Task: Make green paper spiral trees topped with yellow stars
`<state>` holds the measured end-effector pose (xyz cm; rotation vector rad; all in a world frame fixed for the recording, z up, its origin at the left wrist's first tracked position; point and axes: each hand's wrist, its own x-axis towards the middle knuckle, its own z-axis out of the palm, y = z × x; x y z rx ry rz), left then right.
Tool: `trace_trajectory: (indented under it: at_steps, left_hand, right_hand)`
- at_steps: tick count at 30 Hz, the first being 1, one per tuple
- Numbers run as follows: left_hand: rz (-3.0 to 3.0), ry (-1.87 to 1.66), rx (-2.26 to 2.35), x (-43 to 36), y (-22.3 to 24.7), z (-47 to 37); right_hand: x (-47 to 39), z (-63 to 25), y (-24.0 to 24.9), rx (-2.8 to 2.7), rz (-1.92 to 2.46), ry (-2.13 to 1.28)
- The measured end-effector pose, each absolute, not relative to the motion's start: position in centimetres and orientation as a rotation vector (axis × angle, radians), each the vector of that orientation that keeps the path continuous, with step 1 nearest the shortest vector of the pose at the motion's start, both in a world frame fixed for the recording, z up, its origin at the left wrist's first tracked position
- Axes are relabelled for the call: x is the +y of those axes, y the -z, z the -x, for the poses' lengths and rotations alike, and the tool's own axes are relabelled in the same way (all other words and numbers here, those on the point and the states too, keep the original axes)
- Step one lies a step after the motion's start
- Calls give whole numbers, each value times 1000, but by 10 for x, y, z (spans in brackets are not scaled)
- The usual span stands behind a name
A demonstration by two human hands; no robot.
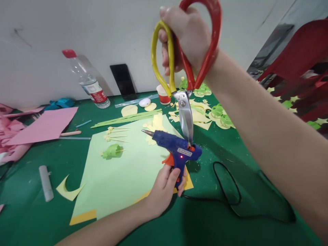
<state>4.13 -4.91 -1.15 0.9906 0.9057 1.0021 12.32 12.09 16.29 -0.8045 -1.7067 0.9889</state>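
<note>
We see open green table (210,222) near us on the right, crossed only by a black power cord (228,191). Left, a grey glue stick (46,182) and pink paper sheets (43,126) block passage.

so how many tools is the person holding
2: a blue glue gun in the left hand over the light green paper, and scissors in the right hand, blade tips at the gun's rear.

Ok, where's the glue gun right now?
In the head view, the glue gun is centre frame, held by the left hand over the light green sheet, with the tips of the scissors at its rear end.
</note>
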Motion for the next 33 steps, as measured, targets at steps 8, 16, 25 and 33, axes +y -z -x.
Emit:
trace_trajectory:
  at_steps: [8, 16, 25, 33]
  left_hand:
    - [-1079, -946, 969, -50, 13, -42]
    - [-1128, -899, 991, -50, 13, -40]
    - [-1137, -876, 995, -51, 13, -39]
    - [-1115, -876, 958, -50, 14, -40]
  right_hand:
    - [126, -111, -153, -1847, 880, -1118]
    - [130, -105, -146, -1989, 880, -1118]
    - [121, -98, -143, -2098, 864, -1134]
    - [123, -89, -145, -2171, 740, -1142]
